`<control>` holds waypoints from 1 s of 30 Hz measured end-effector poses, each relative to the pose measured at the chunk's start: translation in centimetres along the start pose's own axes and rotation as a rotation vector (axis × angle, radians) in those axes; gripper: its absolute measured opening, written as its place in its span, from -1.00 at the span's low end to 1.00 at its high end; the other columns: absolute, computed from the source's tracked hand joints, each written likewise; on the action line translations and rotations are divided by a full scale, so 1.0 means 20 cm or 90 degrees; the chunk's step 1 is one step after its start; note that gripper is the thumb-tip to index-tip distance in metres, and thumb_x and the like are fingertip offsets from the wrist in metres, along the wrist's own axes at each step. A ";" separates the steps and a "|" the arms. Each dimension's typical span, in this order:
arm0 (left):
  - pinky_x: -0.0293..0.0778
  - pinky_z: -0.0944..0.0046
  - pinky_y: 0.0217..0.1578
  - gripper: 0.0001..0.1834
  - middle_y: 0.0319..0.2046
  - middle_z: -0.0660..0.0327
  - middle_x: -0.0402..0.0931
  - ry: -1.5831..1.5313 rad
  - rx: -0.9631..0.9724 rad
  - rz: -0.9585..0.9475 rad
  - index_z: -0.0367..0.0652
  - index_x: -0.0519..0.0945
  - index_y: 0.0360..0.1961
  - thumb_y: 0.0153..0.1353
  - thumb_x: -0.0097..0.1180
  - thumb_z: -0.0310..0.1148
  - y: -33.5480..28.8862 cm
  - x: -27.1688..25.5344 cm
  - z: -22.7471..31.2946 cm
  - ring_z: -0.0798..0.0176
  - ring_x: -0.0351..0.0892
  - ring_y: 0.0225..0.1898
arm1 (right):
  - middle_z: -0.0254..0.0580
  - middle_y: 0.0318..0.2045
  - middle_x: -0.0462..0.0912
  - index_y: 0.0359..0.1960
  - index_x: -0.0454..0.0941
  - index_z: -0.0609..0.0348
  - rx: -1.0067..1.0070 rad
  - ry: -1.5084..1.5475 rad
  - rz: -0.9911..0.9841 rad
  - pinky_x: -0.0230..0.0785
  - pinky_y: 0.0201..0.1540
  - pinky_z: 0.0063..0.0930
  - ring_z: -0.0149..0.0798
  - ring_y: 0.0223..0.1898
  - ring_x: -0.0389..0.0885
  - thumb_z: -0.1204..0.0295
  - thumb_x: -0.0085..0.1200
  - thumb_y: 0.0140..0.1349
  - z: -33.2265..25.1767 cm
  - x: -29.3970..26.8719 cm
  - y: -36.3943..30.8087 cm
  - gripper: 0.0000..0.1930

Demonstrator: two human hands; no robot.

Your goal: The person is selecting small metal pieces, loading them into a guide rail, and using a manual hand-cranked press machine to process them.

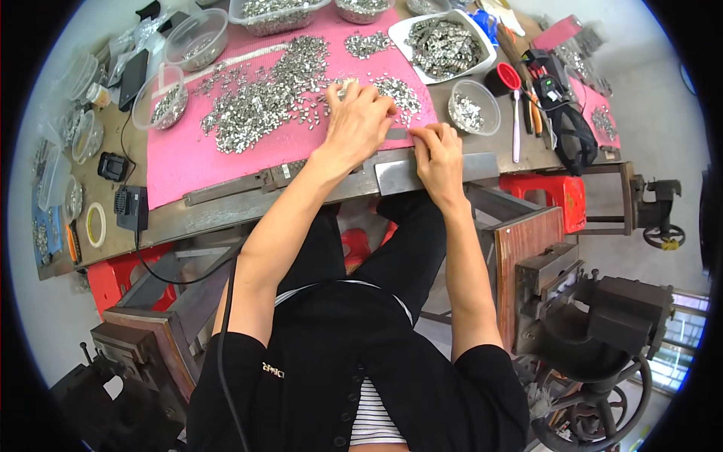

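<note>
My left hand (352,124) is bent over the pink mat (177,162), its fingers curled close to the small pile of silvery metal pieces (399,98). What its fingertips hold, if anything, is too small to tell. A beige bit (344,87) shows beside its knuckles. To the right, my right hand (440,154) pinches thumb and fingers together at the mat's edge; what lies in the pinch is hidden. Between both hands is a short dark grey flat strip (397,133), ending near the right fingertips. A flat metal plate (398,176) lies along the table edge below.
A large heap of metal pieces (260,105) covers the mat's left half. A white tray (488,60) and a clear bowl (493,117) hold more. A white-handled tool (517,128) lies farther right. Red stools (568,203) and a handwheel machine (617,324) stand below.
</note>
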State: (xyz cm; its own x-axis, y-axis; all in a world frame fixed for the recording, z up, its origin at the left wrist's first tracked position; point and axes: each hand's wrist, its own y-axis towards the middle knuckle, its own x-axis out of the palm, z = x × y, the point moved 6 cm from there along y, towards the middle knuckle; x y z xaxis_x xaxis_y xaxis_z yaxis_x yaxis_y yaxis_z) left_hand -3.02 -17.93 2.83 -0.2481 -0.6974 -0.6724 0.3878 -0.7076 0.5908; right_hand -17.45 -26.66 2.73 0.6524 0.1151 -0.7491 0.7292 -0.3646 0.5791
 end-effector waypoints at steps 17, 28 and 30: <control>0.08 -0.27 0.24 -0.88 -0.24 0.25 0.57 0.075 0.059 -0.039 -0.03 0.65 -0.22 0.22 0.24 -0.34 0.02 -0.05 0.01 0.12 0.49 0.00 | -0.18 -0.28 0.60 -0.35 0.63 0.19 0.098 0.090 0.056 0.38 -0.10 -0.20 -0.06 -0.21 0.56 0.57 0.32 0.11 0.02 0.02 -0.02 -0.89; 0.14 -0.19 0.21 -0.90 -0.26 0.24 0.49 0.058 -0.012 -0.063 -0.10 0.54 -0.24 0.22 0.19 -0.43 -0.38 -0.41 -0.03 0.11 0.47 -0.09 | -0.18 -0.30 0.59 -0.32 0.60 0.18 0.047 0.088 0.031 0.33 -0.10 -0.20 -0.07 -0.22 0.55 0.57 0.27 0.13 -0.09 0.03 0.03 -0.89; 0.15 -0.17 0.22 -0.88 -0.26 0.24 0.50 0.051 -0.017 -0.062 -0.11 0.55 -0.24 0.21 0.21 -0.44 -0.40 -0.41 -0.04 0.11 0.48 -0.08 | -0.14 -0.30 0.62 -0.32 0.59 0.20 0.052 0.278 -0.021 0.37 -0.09 -0.24 -0.06 -0.26 0.58 0.60 0.26 0.13 -0.20 0.06 0.04 -0.88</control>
State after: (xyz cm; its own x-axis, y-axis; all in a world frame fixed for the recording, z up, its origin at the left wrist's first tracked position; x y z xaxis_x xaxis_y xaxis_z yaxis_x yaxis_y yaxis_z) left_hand -3.37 -6.43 3.17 -0.2144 -0.6136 -0.7600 0.3890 -0.7673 0.5098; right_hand -15.19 -23.16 3.59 0.6675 0.5009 -0.5510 0.7442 -0.4239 0.5161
